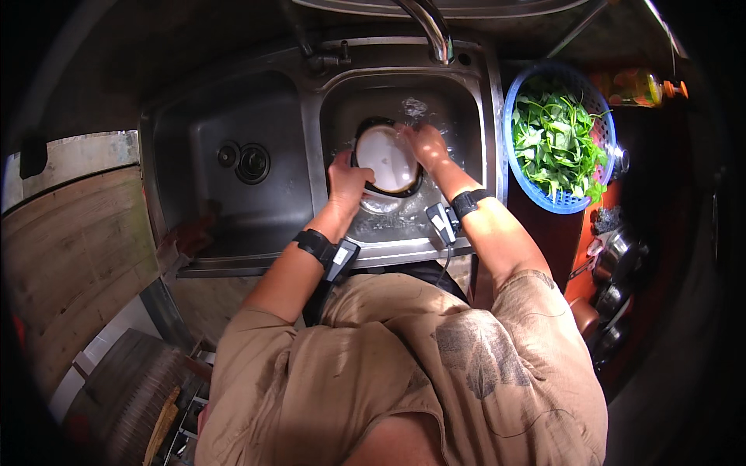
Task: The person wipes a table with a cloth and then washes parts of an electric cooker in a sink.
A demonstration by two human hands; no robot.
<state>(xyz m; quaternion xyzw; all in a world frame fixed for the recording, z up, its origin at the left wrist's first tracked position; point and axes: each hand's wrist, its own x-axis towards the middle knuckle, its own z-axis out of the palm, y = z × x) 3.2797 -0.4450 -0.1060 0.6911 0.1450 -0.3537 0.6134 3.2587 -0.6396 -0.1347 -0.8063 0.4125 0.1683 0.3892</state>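
Both my hands hold a round, white-bottomed vessel with a dark rim (387,157), tilted over the right basin of a stainless steel double sink (402,250). My left hand (348,179) grips its left edge, with the thumb across the near left side. At the upper right edge is my right hand (426,144), its fingertips partly hidden by glare. Below and around the vessel, clear water stands or splashes in the basin. Whether the vessel is a pan or a bowl, I cannot tell. A strapped device sits on each wrist.
A chrome faucet (437,35) arches over the right basin's back edge. To the right stands a blue plastic colander (513,157) of leafy greens (556,145). Beyond it lie a bottle with an orange cap (638,88) and metal pots (618,256). The left basin (250,204) has a drain.
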